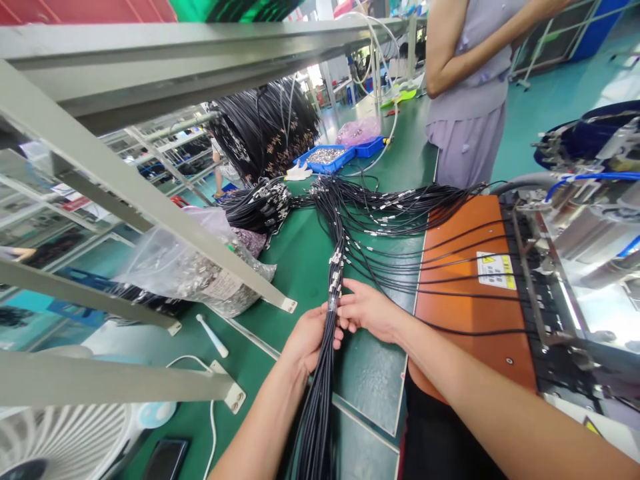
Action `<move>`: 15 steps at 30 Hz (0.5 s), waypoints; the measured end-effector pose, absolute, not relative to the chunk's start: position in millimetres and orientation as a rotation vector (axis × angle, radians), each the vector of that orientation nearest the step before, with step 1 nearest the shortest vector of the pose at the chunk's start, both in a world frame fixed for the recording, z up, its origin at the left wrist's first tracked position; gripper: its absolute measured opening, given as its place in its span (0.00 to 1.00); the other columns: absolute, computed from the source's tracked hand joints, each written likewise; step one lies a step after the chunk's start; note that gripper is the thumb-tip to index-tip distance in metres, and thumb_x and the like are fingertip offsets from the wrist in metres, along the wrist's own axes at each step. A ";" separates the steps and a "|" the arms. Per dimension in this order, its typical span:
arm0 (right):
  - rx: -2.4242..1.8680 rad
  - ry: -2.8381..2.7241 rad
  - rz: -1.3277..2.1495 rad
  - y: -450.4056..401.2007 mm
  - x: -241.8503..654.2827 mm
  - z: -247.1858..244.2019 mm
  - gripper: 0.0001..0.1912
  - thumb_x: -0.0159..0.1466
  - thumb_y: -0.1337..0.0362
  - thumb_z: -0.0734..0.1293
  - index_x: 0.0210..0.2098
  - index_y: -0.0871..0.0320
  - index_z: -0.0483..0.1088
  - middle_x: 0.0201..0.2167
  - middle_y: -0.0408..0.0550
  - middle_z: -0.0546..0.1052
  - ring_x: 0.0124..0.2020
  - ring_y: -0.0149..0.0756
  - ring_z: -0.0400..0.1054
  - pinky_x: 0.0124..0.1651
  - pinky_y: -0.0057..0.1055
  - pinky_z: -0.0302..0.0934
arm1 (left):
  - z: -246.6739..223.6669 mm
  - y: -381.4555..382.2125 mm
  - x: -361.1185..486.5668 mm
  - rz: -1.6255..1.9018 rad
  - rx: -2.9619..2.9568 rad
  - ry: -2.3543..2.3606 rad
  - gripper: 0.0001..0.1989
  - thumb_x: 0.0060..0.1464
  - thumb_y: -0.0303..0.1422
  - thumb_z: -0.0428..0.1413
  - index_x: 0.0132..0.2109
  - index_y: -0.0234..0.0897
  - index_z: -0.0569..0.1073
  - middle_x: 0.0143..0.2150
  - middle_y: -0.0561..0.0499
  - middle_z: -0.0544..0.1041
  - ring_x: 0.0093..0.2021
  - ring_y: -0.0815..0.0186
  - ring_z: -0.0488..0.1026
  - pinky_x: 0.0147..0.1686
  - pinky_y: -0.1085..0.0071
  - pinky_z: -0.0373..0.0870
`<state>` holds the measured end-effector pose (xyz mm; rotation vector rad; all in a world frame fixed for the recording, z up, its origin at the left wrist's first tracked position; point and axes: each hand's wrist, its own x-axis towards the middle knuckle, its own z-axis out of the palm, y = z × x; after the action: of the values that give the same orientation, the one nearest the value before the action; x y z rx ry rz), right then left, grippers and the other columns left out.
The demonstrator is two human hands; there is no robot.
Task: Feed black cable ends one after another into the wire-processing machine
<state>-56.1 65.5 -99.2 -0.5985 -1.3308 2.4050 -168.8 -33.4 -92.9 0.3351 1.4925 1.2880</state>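
A bundle of black cables [325,373] with small silvery metal ends runs up the middle of the green bench. My left hand [310,335] is wrapped around the bundle from the left, its fingertips showing on the far side. From the right, my right hand [367,308] presses its fingers against the same bundle, close to the metal connector ends [336,277]. Beyond both hands, more black cables [400,200] fan out to the right. Several single cables [465,295] lie across the orange plate toward the machine.
A machine with an orange plate [450,340] stands at right. Left are a shelf leg [200,233], a plastic bag of metal parts [215,273], a fan [65,440] and a phone [166,459]. Blue trays [345,160] sit farther back; a person [470,100] stands beyond the bench.
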 end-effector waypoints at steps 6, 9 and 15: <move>-0.873 -1.548 2.034 79.3 -44.9 -90.0 0.21 0.52 0.76 0.71 0.46 0.62 0.68 0.18 0.40 0.74 0.17 0.31 0.65 0.20 0.26 0.59 | -80.7 -37.6 -162.8 1.355 0.356 1.510 0.08 0.55 0.27 0.57 0.42 0.35 0.66 0.24 0.55 0.72 0.18 0.68 0.73 0.18 0.74 0.72; -0.824 -1.639 1.865 78.1 -40.6 -70.8 0.21 0.50 0.79 0.71 0.42 0.58 0.72 0.23 0.41 0.77 0.22 0.30 0.68 0.23 0.23 0.58 | -69.1 -39.7 -150.2 1.362 0.435 1.482 0.18 0.48 0.23 0.62 0.45 0.36 0.67 0.30 0.53 0.76 0.24 0.63 0.78 0.24 0.69 0.76; -0.773 -1.692 1.838 55.7 -32.0 -59.8 0.12 0.59 0.68 0.68 0.43 0.53 0.74 0.35 0.42 0.80 0.19 0.25 0.65 0.22 0.24 0.57 | -72.6 -35.1 -145.4 1.509 0.307 1.562 0.05 0.58 0.29 0.57 0.38 0.34 0.67 0.22 0.58 0.71 0.16 0.74 0.68 0.15 0.81 0.65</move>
<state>-32.0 55.7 -59.8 -0.7728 -1.6921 1.8379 -145.4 -35.1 -72.6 0.3065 1.5617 1.5094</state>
